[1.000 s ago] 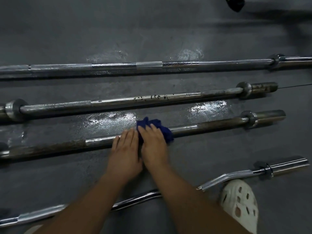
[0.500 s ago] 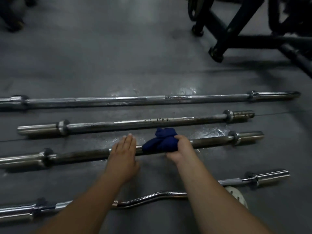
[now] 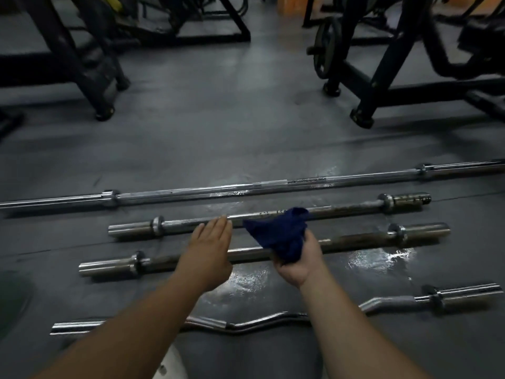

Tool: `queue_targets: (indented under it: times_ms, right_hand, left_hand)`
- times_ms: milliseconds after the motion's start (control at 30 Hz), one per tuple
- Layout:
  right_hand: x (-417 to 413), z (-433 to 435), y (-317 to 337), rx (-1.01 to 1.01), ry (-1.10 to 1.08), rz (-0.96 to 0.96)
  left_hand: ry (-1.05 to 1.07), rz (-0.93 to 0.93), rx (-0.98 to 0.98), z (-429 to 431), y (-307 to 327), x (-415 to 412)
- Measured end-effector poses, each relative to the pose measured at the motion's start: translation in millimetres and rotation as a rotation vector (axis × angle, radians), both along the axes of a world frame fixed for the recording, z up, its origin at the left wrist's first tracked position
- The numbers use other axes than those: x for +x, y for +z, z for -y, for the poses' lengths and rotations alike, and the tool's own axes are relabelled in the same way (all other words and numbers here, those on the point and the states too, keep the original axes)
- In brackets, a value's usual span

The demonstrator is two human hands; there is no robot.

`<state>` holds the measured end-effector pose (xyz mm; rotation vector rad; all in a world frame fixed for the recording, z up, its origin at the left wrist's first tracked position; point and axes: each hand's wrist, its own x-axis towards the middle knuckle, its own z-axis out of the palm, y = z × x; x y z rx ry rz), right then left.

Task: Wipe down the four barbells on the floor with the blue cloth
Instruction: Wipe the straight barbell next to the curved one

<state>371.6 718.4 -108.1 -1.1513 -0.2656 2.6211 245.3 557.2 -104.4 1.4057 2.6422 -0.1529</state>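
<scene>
Gripping the cloth (image 3: 281, 233), the right hand (image 3: 300, 259) is over the middle of the second-nearest bar (image 3: 355, 240); the left hand (image 3: 207, 251), fingers (image 3: 218, 228) straight and together, is beside it. Bare floor (image 3: 218, 132) separates the far bar (image 3: 191, 194) from the machine frames (image 3: 382, 77).

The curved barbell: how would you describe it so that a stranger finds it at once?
On the dark grey floor, four bars lie side by side. The curved barbell is the one nearest the person. Only its shaft bends in waves; the other three are straight.
</scene>
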Motion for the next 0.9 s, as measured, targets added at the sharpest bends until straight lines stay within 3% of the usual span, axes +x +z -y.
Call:
queue_targets:
  times_ms: [133, 267, 333, 433, 533, 633, 900]
  right_hand:
    - [-14, 1, -24, 0.047, 0.071, 0.038]
    - [-51, -10, -39, 0.148, 0.055, 0.127]
    - [-66, -14, -59, 0.322, 0.140, 0.260]
    - [-75, -18, -86, 0.809, 0.279, 0.553]
    - [-79, -17, -114, 1.119, 0.353, 0.638]
    - [-83, -17, -149, 1.328, 0.384, 0.798]
    - [-121, 37, -218, 1.553, 0.549, 1.026]
  left_hand:
    - [-0.208, -0.110, -0.031, -12, 17, -35]
    - [-0.254, -0.043, -0.064, -15, -6, -70]
    - [-0.224, -0.006, -0.074, -14, -32, -84]
    - [-0.096, 0.116, -0.097, -9, -84, -90]
    - [-0.024, 0.215, -0.101, -2, -131, -85]
    - [-0.016, 0.262, -0.108, 2, -152, -86]
    - [0.065, 0.195, -0.007, 27, -200, -84]
